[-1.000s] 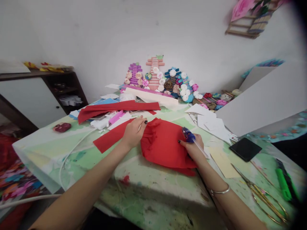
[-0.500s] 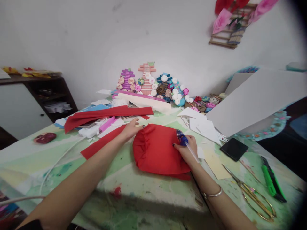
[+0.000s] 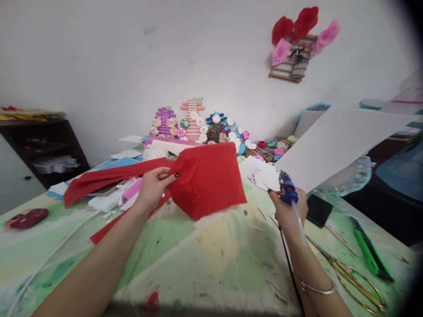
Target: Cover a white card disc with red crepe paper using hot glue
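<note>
My left hand (image 3: 152, 188) pinches the gathered left edge of a piece of red crepe paper (image 3: 214, 176), which is lifted and tilted above the table. Its left part is puckered and cupped, while the right part spreads flat. Apart from the paper, on the right, my right hand (image 3: 292, 213) is wrapped around a blue hot glue gun (image 3: 288, 190). A clear glue stick (image 3: 300, 224) sticks out of its back end toward my wrist, and a black cord runs down from it. More red strips (image 3: 112, 175) lie behind and beside my left hand.
Gold scissors (image 3: 350, 275), a green utility knife (image 3: 366, 251) and a black flat square (image 3: 319, 210) lie on the right. A dark red object (image 3: 28, 219) sits at left near a white cable. White paper scraps (image 3: 261, 171) and craft pieces with paper flowers (image 3: 193, 121) stand behind.
The red crepe paper has been raised and turned away from the table by my left hand. My right hand has moved off the paper to the right with the glue gun. The view has shifted.
</note>
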### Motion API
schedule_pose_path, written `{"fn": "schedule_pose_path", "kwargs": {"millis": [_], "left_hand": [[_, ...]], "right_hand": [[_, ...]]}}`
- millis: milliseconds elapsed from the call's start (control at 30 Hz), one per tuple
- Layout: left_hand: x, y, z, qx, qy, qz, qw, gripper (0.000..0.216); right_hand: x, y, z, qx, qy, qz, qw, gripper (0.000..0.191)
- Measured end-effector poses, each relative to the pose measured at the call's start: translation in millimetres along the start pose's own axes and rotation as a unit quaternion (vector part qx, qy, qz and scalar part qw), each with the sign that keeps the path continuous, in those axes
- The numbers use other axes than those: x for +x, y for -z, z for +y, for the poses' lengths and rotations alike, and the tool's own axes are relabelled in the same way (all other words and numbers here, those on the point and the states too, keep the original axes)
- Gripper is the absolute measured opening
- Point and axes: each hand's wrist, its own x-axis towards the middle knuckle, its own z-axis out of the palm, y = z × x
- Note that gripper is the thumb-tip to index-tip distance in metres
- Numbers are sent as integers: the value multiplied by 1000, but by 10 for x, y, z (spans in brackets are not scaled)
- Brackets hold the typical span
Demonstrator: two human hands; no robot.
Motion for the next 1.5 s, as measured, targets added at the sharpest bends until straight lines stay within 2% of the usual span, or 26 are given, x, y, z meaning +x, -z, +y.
{"fn": "schedule_pose_path", "kwargs": {"millis": [67,167,233,333,467,600,700,767,800,867,900,933,967,1067,1133,1200,1267,1333,1367,1400,1433,1500], "left_hand": [[-25,9,70,-3,-71,44,997,34],[-90,-6,119,35,-151,80,985,26],[-142,-17,104,103,-201,100,969,21],[-209,-26,18,238,-279,113,924,17],[-268,-54,-102,353,-412,54,839,18],[-335,-104,-133,361,-551,-32,752,24],[-409,-152,-138,350,-598,-93,715,29],[-465,-198,-157,344,-610,-142,699,29],[-493,-226,-172,341,-613,-165,694,29],[-540,-287,-207,335,-617,-205,682,28],[-558,-318,-222,335,-622,-218,673,28],[-573,-346,-234,338,-629,-226,662,28],[-584,-370,-240,345,-637,-232,649,28],[-596,-408,-223,356,-642,-250,631,31],[-577,-399,-190,356,-620,-262,648,32],[-521,-365,-151,350,-572,-232,704,45],[-424,-319,-115,320,-483,-133,804,58],[-306,-276,-88,248,-337,-15,908,59],[-252,-260,-80,193,-250,17,949,61],[-207,-247,-74,139,-156,16,978,62],[-175,-237,-70,85,-73,-13,994,61],[-152,-228,-66,-14,44,-90,995,54]], "right_hand": [[75,50,59,-80,-42,-27,996,37],[120,29,135,-156,-78,-130,976,38],[115,-30,186,-146,-84,-168,971,37],[84,-129,269,-85,-100,-178,975,37],[44,-194,342,-37,-114,-167,979,36],[33,-158,249,32,-109,-137,984,26],[32,-110,31,126,-82,-150,977,22],[27,-84,-158,224,-79,-195,952,36],[24,-75,-251,295,-93,-223,924,41],[25,-66,-417,480,-158,-261,823,39],[30,-67,-483,549,-192,-259,772,34],[39,-74,-538,593,-219,-243,735,32],[51,-87,-580,612,-237,-219,722,32],[95,-156,-647,617,-264,-173,721,35],[110,-211,-653,614,-277,-157,722,33],[102,-253,-639,614,-284,-149,722,30],[69,-273,-617,618,-276,-160,718,30],[23,-275,-599,620,-268,-183,714,33],[-1,-273,-595,620,-264,-197,712,35],[-24,-272,-593,619,-262,-212,709,36],[-44,-271,-594,617,-260,-227,707,36],[-78,-274,-599,610,-253,-260,705,35]]}}
